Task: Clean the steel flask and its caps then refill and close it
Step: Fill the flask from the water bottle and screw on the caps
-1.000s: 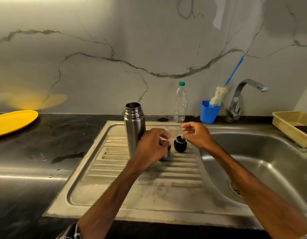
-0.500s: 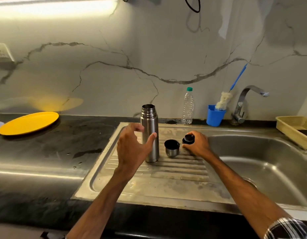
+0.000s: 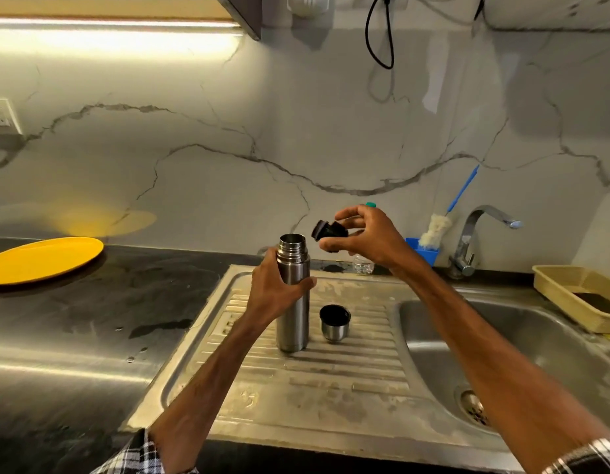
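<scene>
**Clerk:** Position of the flask at the time of inspection?

**Inspector:** The flask (image 3: 292,313) stood upright on the ribbed drainboard (image 3: 296,388), left of the basin (image 3: 502,354), with its long axis vertical and its open mouth facing up. The left hand (image 3: 273,295) was wrapped round its upper body, just under the threaded neck.

**Clerk:** And the other hand?

**Inspector:** The right hand (image 3: 368,237) pinched the black stopper (image 3: 327,230) between thumb and fingertips. The stopper was above and to the right of the mouth, just beside it but apart. It was tipped on its side with one round end toward the flask (so not lined up with the neck). In my judgement the closing step was in hand. The right hand was the nearer to the mouth, and the stopper would need turning upright, then bringing left and down onto that vertical axis.

**Clerk:** Contents?

**Inspector:** Whether the flask held water could not be seen from this angle. The cup cap (image 3: 334,323) sat mouth-up on the drainboard just right of the flask's base, apart from it. Its inside was dark and nothing could be made out in it. A blue cup (image 3: 430,254) beside the tap (image 3: 474,234) held a brush (image 3: 437,227). The basket (image 3: 577,295) at far right held something dark, unidentified.
</scene>
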Available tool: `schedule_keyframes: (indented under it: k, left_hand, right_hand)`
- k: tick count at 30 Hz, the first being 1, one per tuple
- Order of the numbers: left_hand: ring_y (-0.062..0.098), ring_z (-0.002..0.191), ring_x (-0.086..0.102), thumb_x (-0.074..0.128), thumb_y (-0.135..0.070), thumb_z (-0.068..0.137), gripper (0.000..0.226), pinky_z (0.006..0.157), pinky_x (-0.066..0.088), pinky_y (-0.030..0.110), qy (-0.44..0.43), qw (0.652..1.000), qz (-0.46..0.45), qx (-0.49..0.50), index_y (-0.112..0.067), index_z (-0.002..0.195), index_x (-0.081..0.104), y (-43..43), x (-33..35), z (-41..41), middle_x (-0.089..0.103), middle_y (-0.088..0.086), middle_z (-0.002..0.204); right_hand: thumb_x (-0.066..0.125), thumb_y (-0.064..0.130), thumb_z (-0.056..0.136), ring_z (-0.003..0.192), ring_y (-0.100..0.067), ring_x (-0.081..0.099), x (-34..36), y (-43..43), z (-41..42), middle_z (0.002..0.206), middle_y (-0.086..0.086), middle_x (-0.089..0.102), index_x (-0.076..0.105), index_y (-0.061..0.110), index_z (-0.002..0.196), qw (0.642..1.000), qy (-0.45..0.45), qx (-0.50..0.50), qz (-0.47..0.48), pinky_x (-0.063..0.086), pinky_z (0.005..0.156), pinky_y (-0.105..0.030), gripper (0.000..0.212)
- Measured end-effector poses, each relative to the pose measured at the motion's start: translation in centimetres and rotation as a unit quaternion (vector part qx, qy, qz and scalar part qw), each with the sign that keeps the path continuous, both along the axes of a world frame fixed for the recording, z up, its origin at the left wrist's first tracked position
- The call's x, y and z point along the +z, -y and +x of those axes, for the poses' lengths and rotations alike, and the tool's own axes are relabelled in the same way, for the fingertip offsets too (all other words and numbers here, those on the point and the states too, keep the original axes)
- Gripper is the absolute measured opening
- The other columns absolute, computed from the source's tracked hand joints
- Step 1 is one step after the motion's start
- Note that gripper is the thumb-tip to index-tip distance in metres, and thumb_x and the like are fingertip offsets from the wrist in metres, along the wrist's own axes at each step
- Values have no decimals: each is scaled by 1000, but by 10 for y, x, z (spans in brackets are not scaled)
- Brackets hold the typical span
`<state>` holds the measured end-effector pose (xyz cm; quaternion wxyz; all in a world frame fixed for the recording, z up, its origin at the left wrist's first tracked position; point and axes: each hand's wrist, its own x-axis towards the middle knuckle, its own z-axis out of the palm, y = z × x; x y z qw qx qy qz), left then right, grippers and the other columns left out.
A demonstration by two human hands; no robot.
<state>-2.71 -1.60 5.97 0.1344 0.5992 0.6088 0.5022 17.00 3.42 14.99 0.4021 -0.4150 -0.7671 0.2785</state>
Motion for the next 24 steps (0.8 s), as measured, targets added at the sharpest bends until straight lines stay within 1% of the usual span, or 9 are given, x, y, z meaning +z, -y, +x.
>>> schedule_keyframes:
  k: [2,4,6,9,12,17,20,22,24]
  left_hand:
    - [12,98,59,92,-35,70,75,76,44,17,4,1000,0,-9,-16,129,51,0,0,-1,60,-4,112]
    - [12,100,58,91,-34,72,77,78,44,18,5,1000,-2,-21,-16,134,49,0,0,-2,60,-4,115]
    - [11,101,58,90,-34,73,78,76,44,16,3,1000,-5,-29,-17,136,48,0,0,-3,61,-3,118]
    - [10,102,58,89,-35,74,79,80,44,19,9,999,-13,-36,-18,137,46,-1,0,-4,63,1,125]
    - [10,104,57,89,-34,75,79,86,46,23,15,999,-10,-40,-18,138,45,1,0,-4,63,3,129]
    - [18,116,61,89,-36,74,81,94,52,31,18,999,-15,-39,-21,140,44,0,-4,-5,62,3,132]
    - [24,125,58,89,-35,75,89,102,51,39,14,999,-9,-32,-22,147,38,1,-4,-2,59,6,139]
    - [25,125,58,88,-34,76,91,102,50,39,14,1000,-9,-25,-22,149,35,1,-3,-1,58,7,139]
    - [23,121,59,88,-35,76,90,99,51,37,16,999,-11,-26,-22,148,37,1,-2,-2,59,5,136]
  right_hand:
    - [87,36,72,104,-13,65,19,1,-11,112,3,69,65,20,118,998,33,41,19,58,80,-30,53]
    - [84,32,78,101,-11,65,35,1,-23,111,4,70,67,20,119,993,82,76,36,54,78,-25,46]
    - [82,30,80,102,-11,64,48,-1,-37,114,2,70,68,19,122,985,134,88,62,53,82,-26,45]
    - [83,23,80,104,-16,62,58,-6,-58,116,-3,67,64,15,127,974,196,106,50,52,80,-22,51]
    - [84,19,78,106,-21,64,63,-11,-73,116,-7,68,65,13,125,962,244,120,26,56,84,-29,51]
    - [87,30,74,100,-17,65,62,-6,-80,110,-3,69,71,16,115,940,325,98,42,58,82,-32,46]
    - [82,55,72,87,-16,65,48,-2,-85,95,-2,70,71,13,101,922,378,6,85,57,74,-31,52]
    - [71,71,73,80,-16,62,43,1,-87,83,0,64,64,14,94,896,419,-46,140,54,70,-32,61]
    - [70,65,79,88,-18,62,44,1,-87,92,-2,64,64,12,104,896,426,-7,125,55,78,-34,59]
